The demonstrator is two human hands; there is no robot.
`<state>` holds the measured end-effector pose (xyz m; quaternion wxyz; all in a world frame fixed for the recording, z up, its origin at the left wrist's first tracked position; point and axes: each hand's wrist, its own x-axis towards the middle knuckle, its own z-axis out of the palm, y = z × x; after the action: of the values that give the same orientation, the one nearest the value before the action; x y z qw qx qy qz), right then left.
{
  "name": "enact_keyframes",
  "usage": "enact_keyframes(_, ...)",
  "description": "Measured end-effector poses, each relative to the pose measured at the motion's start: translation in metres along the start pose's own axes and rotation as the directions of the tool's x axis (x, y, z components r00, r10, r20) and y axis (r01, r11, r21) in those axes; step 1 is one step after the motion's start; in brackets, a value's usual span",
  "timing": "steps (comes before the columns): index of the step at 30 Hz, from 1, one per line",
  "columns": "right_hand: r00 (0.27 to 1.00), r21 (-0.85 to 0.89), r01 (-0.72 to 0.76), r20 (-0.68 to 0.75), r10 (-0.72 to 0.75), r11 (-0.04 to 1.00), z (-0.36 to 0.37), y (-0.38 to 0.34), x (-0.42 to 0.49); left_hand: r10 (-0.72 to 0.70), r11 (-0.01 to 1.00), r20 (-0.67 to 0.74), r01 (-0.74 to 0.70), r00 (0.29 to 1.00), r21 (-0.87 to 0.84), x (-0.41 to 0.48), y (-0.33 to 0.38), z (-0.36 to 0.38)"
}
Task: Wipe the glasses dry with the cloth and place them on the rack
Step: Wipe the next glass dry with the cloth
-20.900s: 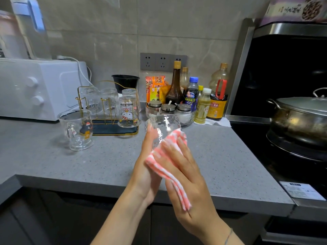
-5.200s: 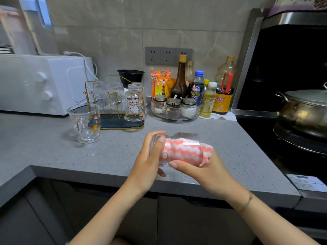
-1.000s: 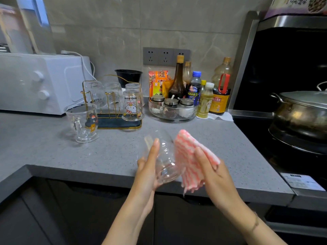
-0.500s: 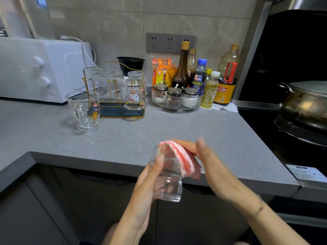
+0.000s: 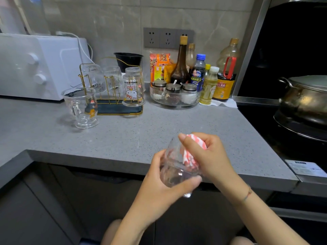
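Note:
My left hand (image 5: 159,188) grips a clear glass (image 5: 174,171) in front of the counter's edge, thumb across its lower side. My right hand (image 5: 207,156) holds the red-and-white cloth (image 5: 190,154) bunched and pushed into the glass's mouth. The gold wire rack (image 5: 113,106) stands at the back left with several upturned glasses on it, among them a cartoon-cat glass (image 5: 133,87) at its right end. A clear handled mug (image 5: 81,107) stands upright on the counter in front of the rack's left end.
A white microwave (image 5: 35,66) fills the back left. A round tray of spice jars (image 5: 174,96) and several sauce bottles (image 5: 180,62) line the wall. A lidded pot (image 5: 306,96) sits on the stove at the right. Grey counter (image 5: 123,135) lies between me and the rack.
The glass has tipped so that its mouth faces up, and my right hand has pushed the cloth down inside it. My left hand's grip has shifted lower round the glass.

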<state>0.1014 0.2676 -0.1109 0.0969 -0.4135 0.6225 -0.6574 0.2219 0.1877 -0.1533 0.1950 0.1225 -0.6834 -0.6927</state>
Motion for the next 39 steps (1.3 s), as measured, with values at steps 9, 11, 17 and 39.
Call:
enact_keyframes(9, 0.993, 0.071, 0.109, -0.051, -0.105, 0.992, 0.002, -0.010, 0.006, 0.133, 0.984, 0.029, -0.128, 0.991, -0.127, 0.003, 0.019, -0.001)
enact_keyframes(11, 0.993, 0.145, 0.113, -0.059, -0.106, 0.983, 0.003, -0.012, 0.004, 0.021, 0.904, 0.166, 0.052, 0.986, -0.425, 0.001, 0.026, -0.003)
enact_keyframes(17, 0.993, 0.224, 0.036, -0.118, -0.010, 0.974, 0.002, -0.011, 0.007, -0.070, 0.655, 0.381, 0.331, 0.922, -0.680, 0.007, 0.029, -0.004)
enact_keyframes(39, 0.977, 0.160, 0.185, -0.134, -0.165, 0.970, 0.001, -0.014, 0.016, -0.064, 0.693, 0.202, 0.189, 0.977, -0.696, 0.012, 0.033, 0.004)
